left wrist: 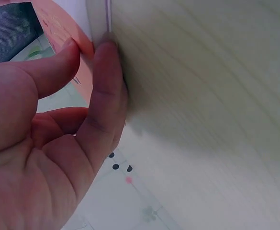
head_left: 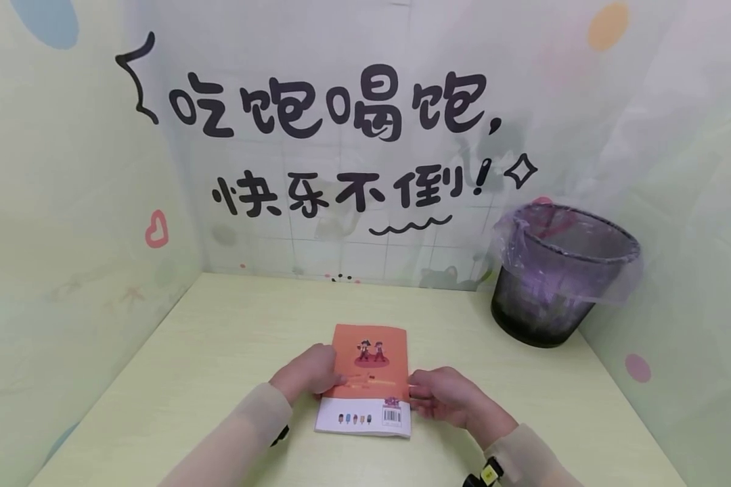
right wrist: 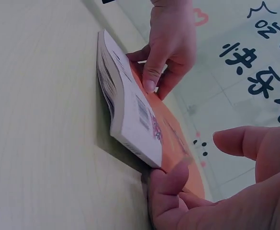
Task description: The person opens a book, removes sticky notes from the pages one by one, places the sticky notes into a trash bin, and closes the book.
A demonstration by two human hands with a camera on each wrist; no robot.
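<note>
A paperback book lies on the table with its orange and white back cover up, a barcode at the lower right. My left hand grips its left side, thumb on the orange cover and fingers at the page edges. In the left wrist view, the left hand's fingertips reach low along the pages. At the spine side, my right hand has its fingers right at the book's edge. Seen from the right wrist, the right thumb stands apart from the cover, and the book's pages bow slightly.
A dark mesh waste bin with a purple plastic liner stands at the back right of the pale table. Behind the table rises a wall sheet with large black lettering. Printed side sheets border the table left and right.
</note>
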